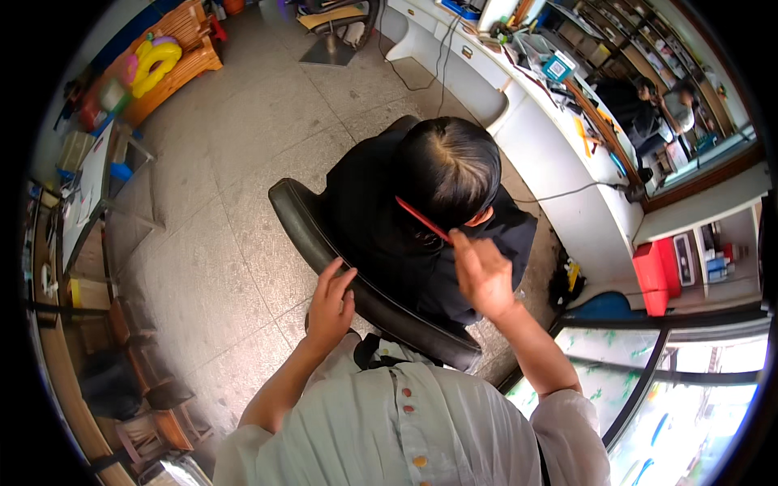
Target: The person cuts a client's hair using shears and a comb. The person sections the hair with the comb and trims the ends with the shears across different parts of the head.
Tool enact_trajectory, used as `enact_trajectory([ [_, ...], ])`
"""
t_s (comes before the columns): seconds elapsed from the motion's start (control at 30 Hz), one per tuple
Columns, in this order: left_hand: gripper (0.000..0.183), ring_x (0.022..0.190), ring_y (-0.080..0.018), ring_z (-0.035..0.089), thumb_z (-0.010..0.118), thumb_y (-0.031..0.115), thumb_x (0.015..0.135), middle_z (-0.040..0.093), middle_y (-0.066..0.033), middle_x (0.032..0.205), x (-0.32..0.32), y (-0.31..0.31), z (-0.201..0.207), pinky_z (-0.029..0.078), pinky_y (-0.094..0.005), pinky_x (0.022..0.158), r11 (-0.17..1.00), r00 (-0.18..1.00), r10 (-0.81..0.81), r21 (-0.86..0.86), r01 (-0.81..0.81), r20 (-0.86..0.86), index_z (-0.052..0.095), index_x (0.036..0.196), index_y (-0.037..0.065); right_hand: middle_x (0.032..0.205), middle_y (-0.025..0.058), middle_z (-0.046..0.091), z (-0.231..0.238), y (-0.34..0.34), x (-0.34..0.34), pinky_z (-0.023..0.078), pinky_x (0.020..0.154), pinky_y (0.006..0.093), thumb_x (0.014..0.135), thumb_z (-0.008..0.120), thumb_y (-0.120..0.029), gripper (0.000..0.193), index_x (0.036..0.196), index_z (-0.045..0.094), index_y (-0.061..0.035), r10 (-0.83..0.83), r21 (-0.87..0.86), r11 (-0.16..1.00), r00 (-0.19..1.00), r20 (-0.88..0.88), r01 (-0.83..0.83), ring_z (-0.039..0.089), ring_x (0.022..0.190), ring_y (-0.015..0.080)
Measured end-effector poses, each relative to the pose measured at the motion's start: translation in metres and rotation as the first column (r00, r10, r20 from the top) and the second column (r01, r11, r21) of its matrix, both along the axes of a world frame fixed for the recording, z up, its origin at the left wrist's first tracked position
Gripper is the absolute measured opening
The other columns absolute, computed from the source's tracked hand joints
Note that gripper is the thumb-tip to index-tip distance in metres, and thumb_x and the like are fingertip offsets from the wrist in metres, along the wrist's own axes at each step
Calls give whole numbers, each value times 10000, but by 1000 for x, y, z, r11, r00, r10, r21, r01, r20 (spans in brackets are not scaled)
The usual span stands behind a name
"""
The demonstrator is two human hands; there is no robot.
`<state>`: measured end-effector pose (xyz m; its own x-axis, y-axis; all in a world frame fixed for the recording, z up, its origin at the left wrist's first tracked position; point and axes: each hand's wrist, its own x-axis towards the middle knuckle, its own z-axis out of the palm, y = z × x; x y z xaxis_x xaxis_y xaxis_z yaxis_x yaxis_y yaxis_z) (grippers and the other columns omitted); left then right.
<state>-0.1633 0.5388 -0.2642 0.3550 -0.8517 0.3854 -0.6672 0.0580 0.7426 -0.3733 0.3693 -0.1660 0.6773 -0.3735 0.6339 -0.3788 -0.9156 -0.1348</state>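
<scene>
A person with short dark hair (454, 166) sits in a black barber chair (312, 227), draped in a black cape (365, 182). My right hand (484, 275) grips a red comb (423, 219) by its end. The comb lies slantwise along the back of the head, close to the hair; whether its teeth are in the hair I cannot make out. Over the chair's backrest, at its near left side, my left hand (331, 304) hangs with fingers apart and nothing in it.
A white counter (559, 121) with cords and small tools runs along the right beneath a mirror (656, 105). Red boxes (658, 274) sit on a low shelf. At the far left stand a wooden bench (190, 49) holding a yellow inflatable ring (154, 69) and a table (85, 190).
</scene>
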Motion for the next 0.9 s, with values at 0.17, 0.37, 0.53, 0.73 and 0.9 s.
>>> enact_trajectory([
  [0.17, 464, 1015, -244, 600, 511, -69, 822, 418, -172, 1343, 46, 23, -2, 458, -338, 907, 998, 992, 15, 59, -7, -127, 486, 1277, 18, 727, 80, 505, -29, 7, -2, 481, 567, 348, 675, 591, -21, 473, 1148, 581, -22, -170, 18, 983, 939, -299, 184, 561, 659, 237],
  [0.37, 459, 1023, -285, 580, 520, -43, 817, 404, -198, 1355, 153, 75, -33, 482, -347, 883, 997, 987, -15, 75, 27, -159, 490, 1270, 20, 736, 77, 519, -13, 52, 43, 477, 562, 348, 681, 585, -14, 455, 1135, 595, -27, -266, -69, 964, 909, -321, 258, 565, 654, 236],
  [0.53, 463, 1016, -273, 569, 511, -82, 817, 424, -185, 1334, 247, 124, -52, 487, -339, 865, 990, 983, -29, 128, 53, -179, 499, 1263, 41, 770, 117, 549, -3, 56, 67, 497, 614, 375, 742, 580, -5, 419, 1158, 565, -50, -563, -119, 818, 739, -370, 563, 602, 735, 280],
  [0.73, 421, 1073, -292, 548, 515, -90, 836, 446, -194, 1301, 329, 163, -69, 514, -328, 842, 994, 981, 27, 108, -6, -193, 513, 1237, 39, 803, 126, 583, 7, 96, 113, 505, 613, 380, 758, 590, -30, 404, 1157, 546, -80, -535, -86, 818, 698, -476, 568, 625, 751, 287],
  [0.9, 392, 1073, -275, 555, 521, -91, 826, 464, -184, 1282, 365, 119, -76, 513, -329, 849, 997, 955, -52, 33, 64, -293, 542, 1197, 33, 785, 152, 604, 31, 53, 140, 502, 596, 431, 897, 513, -85, 208, 1100, 545, -50, -740, -109, 673, 661, -128, 732, 615, 692, 352],
])
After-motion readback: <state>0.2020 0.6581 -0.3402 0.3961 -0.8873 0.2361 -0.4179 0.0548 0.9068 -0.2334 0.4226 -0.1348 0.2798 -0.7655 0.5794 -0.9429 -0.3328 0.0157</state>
